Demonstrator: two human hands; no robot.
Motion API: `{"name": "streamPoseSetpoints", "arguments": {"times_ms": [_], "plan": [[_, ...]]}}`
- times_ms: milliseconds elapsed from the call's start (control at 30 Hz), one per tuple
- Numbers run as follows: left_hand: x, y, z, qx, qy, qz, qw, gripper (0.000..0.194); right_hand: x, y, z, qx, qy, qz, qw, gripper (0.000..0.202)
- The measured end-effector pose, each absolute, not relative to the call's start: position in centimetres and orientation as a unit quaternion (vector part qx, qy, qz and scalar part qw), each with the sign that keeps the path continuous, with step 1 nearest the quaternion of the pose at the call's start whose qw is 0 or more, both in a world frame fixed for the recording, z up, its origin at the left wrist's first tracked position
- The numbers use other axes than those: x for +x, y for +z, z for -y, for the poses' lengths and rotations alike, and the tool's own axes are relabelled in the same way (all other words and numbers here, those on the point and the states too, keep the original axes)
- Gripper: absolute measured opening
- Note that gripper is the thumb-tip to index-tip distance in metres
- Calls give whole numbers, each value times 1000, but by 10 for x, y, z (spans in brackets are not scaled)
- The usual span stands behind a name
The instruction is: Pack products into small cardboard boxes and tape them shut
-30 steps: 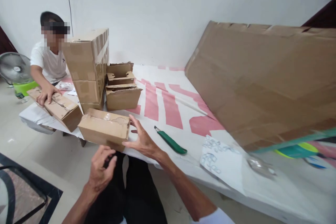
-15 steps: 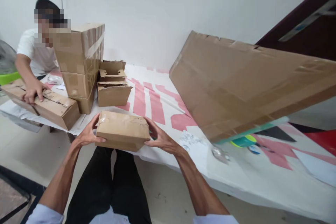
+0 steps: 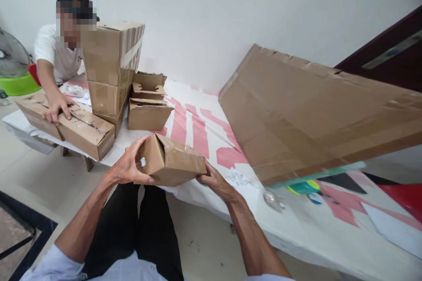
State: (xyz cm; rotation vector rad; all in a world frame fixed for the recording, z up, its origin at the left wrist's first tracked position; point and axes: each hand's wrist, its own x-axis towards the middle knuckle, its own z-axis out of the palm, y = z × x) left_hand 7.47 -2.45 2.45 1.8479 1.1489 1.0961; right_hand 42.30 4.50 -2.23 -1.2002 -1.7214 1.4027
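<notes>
Between my two hands is a small brown cardboard box (image 3: 184, 164), held at the near edge of the cloth-covered table and turned so that its left end faces me. My left hand (image 3: 132, 164) grips that end, thumb below and fingers along the upper edge. A small white scrap shows on the end face beside the thumb. My right hand (image 3: 216, 180) is closed on the box's right end; its fingertips are partly hidden behind the corner. Behind the box stand open cardboard boxes (image 3: 150, 116) with raised flaps.
A co-worker's hand (image 3: 59, 107) rests on a long carton (image 3: 94, 134) at left. Taped cartons (image 3: 105, 59) are stacked beside it. A large cardboard sheet (image 3: 316, 118) leans at right. Near it lie a tape roll (image 3: 303, 187) and a clear plastic packet (image 3: 273, 200) on the table (image 3: 296, 232).
The box has turned in my hands, bringing its left end into view, and sits a little further right. My view has shifted slightly. The co-worker's hand stays on the long carton.
</notes>
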Motion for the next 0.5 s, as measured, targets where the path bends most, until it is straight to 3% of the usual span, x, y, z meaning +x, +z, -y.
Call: {"name": "streamPoseSetpoints", "arguments": {"times_ms": [133,233,367,500], "plan": [[78,28,28,708,429,-450,334,121,430,-26,-48,-453,526,654,301,85],[81,33,31,710,426,-467,311,117,435,-19,-53,-464,476,656,356,75],[88,38,32,724,415,-482,268,116,415,27,-39,-461,248,706,477,41],[100,41,29,733,412,-483,244,115,356,92,0,-317,29,829,459,20]]}}
